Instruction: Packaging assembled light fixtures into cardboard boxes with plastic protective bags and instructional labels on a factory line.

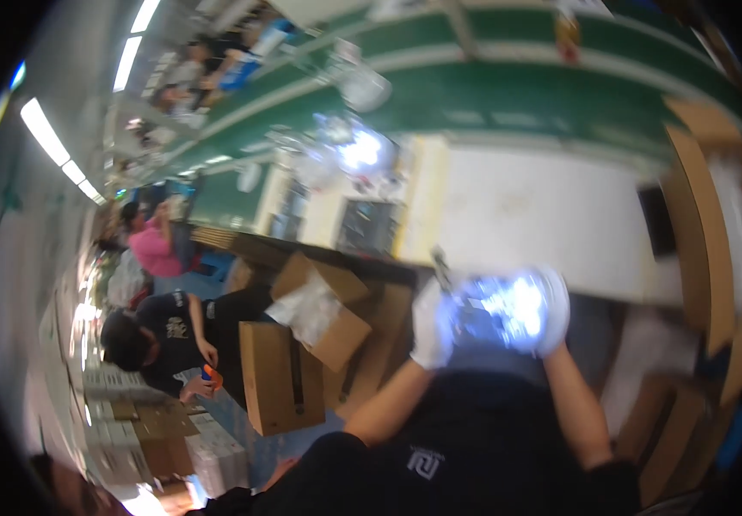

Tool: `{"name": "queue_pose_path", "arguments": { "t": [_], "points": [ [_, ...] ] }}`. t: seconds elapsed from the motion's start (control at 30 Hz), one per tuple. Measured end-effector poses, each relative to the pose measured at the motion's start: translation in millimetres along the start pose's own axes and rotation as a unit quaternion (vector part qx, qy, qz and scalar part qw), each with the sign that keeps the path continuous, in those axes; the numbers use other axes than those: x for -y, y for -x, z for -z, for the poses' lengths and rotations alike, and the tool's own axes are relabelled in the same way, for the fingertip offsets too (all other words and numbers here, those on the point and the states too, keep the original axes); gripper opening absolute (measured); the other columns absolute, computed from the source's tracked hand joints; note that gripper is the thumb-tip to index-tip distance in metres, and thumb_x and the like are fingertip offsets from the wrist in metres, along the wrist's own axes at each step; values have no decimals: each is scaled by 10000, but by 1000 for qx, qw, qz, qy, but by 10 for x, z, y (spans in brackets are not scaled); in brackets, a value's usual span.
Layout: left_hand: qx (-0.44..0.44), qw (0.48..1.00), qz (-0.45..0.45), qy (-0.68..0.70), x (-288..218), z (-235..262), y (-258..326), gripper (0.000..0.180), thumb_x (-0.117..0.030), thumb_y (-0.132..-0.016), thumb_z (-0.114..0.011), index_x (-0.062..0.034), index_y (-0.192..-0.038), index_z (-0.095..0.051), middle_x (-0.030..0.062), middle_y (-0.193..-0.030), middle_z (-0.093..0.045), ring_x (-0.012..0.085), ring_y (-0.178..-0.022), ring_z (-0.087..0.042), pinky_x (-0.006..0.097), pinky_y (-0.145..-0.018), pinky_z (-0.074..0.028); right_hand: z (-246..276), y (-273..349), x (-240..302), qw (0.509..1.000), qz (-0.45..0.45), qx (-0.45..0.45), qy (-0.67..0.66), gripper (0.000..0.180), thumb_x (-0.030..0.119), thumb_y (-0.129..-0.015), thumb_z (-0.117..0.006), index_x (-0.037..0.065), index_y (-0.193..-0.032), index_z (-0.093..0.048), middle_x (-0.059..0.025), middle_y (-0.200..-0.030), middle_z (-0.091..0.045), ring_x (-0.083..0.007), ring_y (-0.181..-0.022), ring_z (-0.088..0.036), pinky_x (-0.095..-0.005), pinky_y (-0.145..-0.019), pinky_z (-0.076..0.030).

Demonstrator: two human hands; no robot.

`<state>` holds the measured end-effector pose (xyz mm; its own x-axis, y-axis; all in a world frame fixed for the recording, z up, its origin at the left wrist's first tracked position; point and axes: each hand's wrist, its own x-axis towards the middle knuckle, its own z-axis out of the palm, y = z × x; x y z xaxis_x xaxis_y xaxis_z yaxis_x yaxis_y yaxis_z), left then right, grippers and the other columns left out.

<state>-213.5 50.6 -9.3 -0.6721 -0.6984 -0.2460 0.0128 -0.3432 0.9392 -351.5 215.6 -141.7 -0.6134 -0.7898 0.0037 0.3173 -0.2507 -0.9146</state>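
Gloved hands are closed on a shiny plastic-wrapped packet [504, 310]: left hand [431, 325] at 9 o'clock, right hand [554, 311] at 3 o'clock.

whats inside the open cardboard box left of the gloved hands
The open cardboard box shows crumpled clear plastic bags bulging from its top. Anything beneath them is hidden by the plastic and the flaps.

We hold a clear, glossy plastic-wrapped packet [501, 310] between our two white-gloved hands, raised in front of our chest. It looks bluish and shiny, with bright glare across its face, and motion blur hides what is inside. Our left hand [431, 327] grips its left edge and our right hand [553, 311] wraps its right edge. A thin dark strip [441, 268] sticks up from its upper left corner.
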Motion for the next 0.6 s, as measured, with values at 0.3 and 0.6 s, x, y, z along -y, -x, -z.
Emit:
{"name": "queue_pose_path", "arguments": {
  "t": [0.3,0.6],
  "points": [
    [85,992,-78,-52,-198,-376,2,426,-167,-1019,-556,87,-1360,-539,135,-1349,-605,212,-1242,-555,335,-1073,-403,109,-39,-254,874,-117,27,-470,493,315,-1059,-465,75,-1488,-432,-112,-1468,-515,-237,-1309,-527,-391,-1086,-467],
    [96,924,-276,-247,-425,-477,80,177,-75,-866,-742,-12,-948,-599,170,-1173,-620,261,-1036,-611,341,-923,-471,-143,-114,172,909,-111,24,-401,558,406,-1048,-432,77,-1500,-423,-120,-1480,-506,-275,-1312,-523,-439,-1062,-484]
  ]
}}
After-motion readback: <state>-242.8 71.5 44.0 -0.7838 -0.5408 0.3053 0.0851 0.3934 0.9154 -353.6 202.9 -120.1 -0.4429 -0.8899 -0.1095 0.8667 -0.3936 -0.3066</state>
